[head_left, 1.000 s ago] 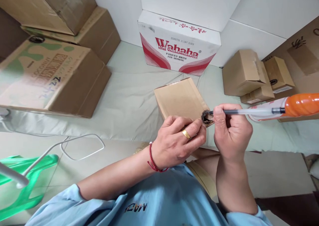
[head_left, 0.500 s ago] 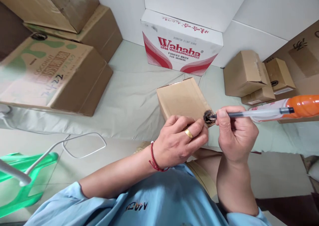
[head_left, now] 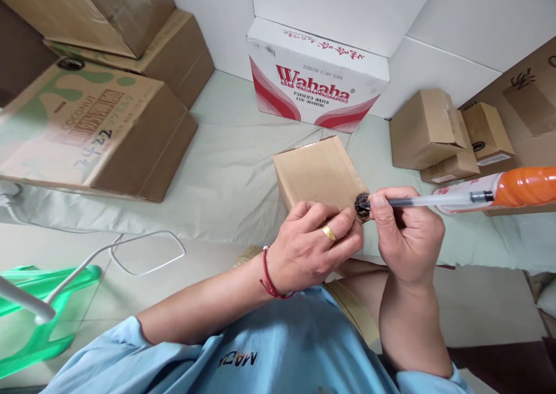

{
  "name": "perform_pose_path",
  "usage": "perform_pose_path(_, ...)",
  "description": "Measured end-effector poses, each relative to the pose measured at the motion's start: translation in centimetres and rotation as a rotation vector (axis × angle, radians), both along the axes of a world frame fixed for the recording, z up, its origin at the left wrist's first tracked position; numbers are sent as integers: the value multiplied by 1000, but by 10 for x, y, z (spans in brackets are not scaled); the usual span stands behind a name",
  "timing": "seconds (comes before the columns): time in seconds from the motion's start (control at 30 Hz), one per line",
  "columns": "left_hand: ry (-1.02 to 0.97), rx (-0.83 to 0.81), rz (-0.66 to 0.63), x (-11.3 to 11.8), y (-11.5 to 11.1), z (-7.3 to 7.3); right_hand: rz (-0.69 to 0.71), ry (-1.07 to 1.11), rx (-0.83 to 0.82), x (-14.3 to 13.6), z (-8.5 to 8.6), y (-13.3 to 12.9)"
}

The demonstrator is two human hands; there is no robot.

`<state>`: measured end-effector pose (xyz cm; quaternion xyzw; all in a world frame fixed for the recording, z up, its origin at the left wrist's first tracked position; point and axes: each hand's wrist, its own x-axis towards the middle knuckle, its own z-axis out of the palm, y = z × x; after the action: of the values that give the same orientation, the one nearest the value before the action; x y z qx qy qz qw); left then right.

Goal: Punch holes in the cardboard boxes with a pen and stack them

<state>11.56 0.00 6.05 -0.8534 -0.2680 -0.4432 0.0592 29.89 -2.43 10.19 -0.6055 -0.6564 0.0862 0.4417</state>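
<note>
Right hand (head_left: 408,232) pinched round pen (head_left: 434,200), long axis running left to right, tip leftward at dark patch (head_left: 362,207) on near right corner of carton (head_left: 319,171) on worktop (head_left: 230,174). Left hand (head_left: 319,243) bent over carton's near edge; whether clamped, can't tell.

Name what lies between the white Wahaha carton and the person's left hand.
In the head view, a strip of pale green cloth, then the tan box, whose near end the left hand touches.

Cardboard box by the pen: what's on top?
On the cardboard box, the left hand and a dark corner patch, where the gel pen points. That hand hides what's under it.
</note>
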Motion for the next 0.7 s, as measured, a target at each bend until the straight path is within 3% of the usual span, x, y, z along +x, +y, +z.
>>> perform_pose_path(0.7,-30,-15,-16,2,0,-1,7,-6,19,11,1,-4)
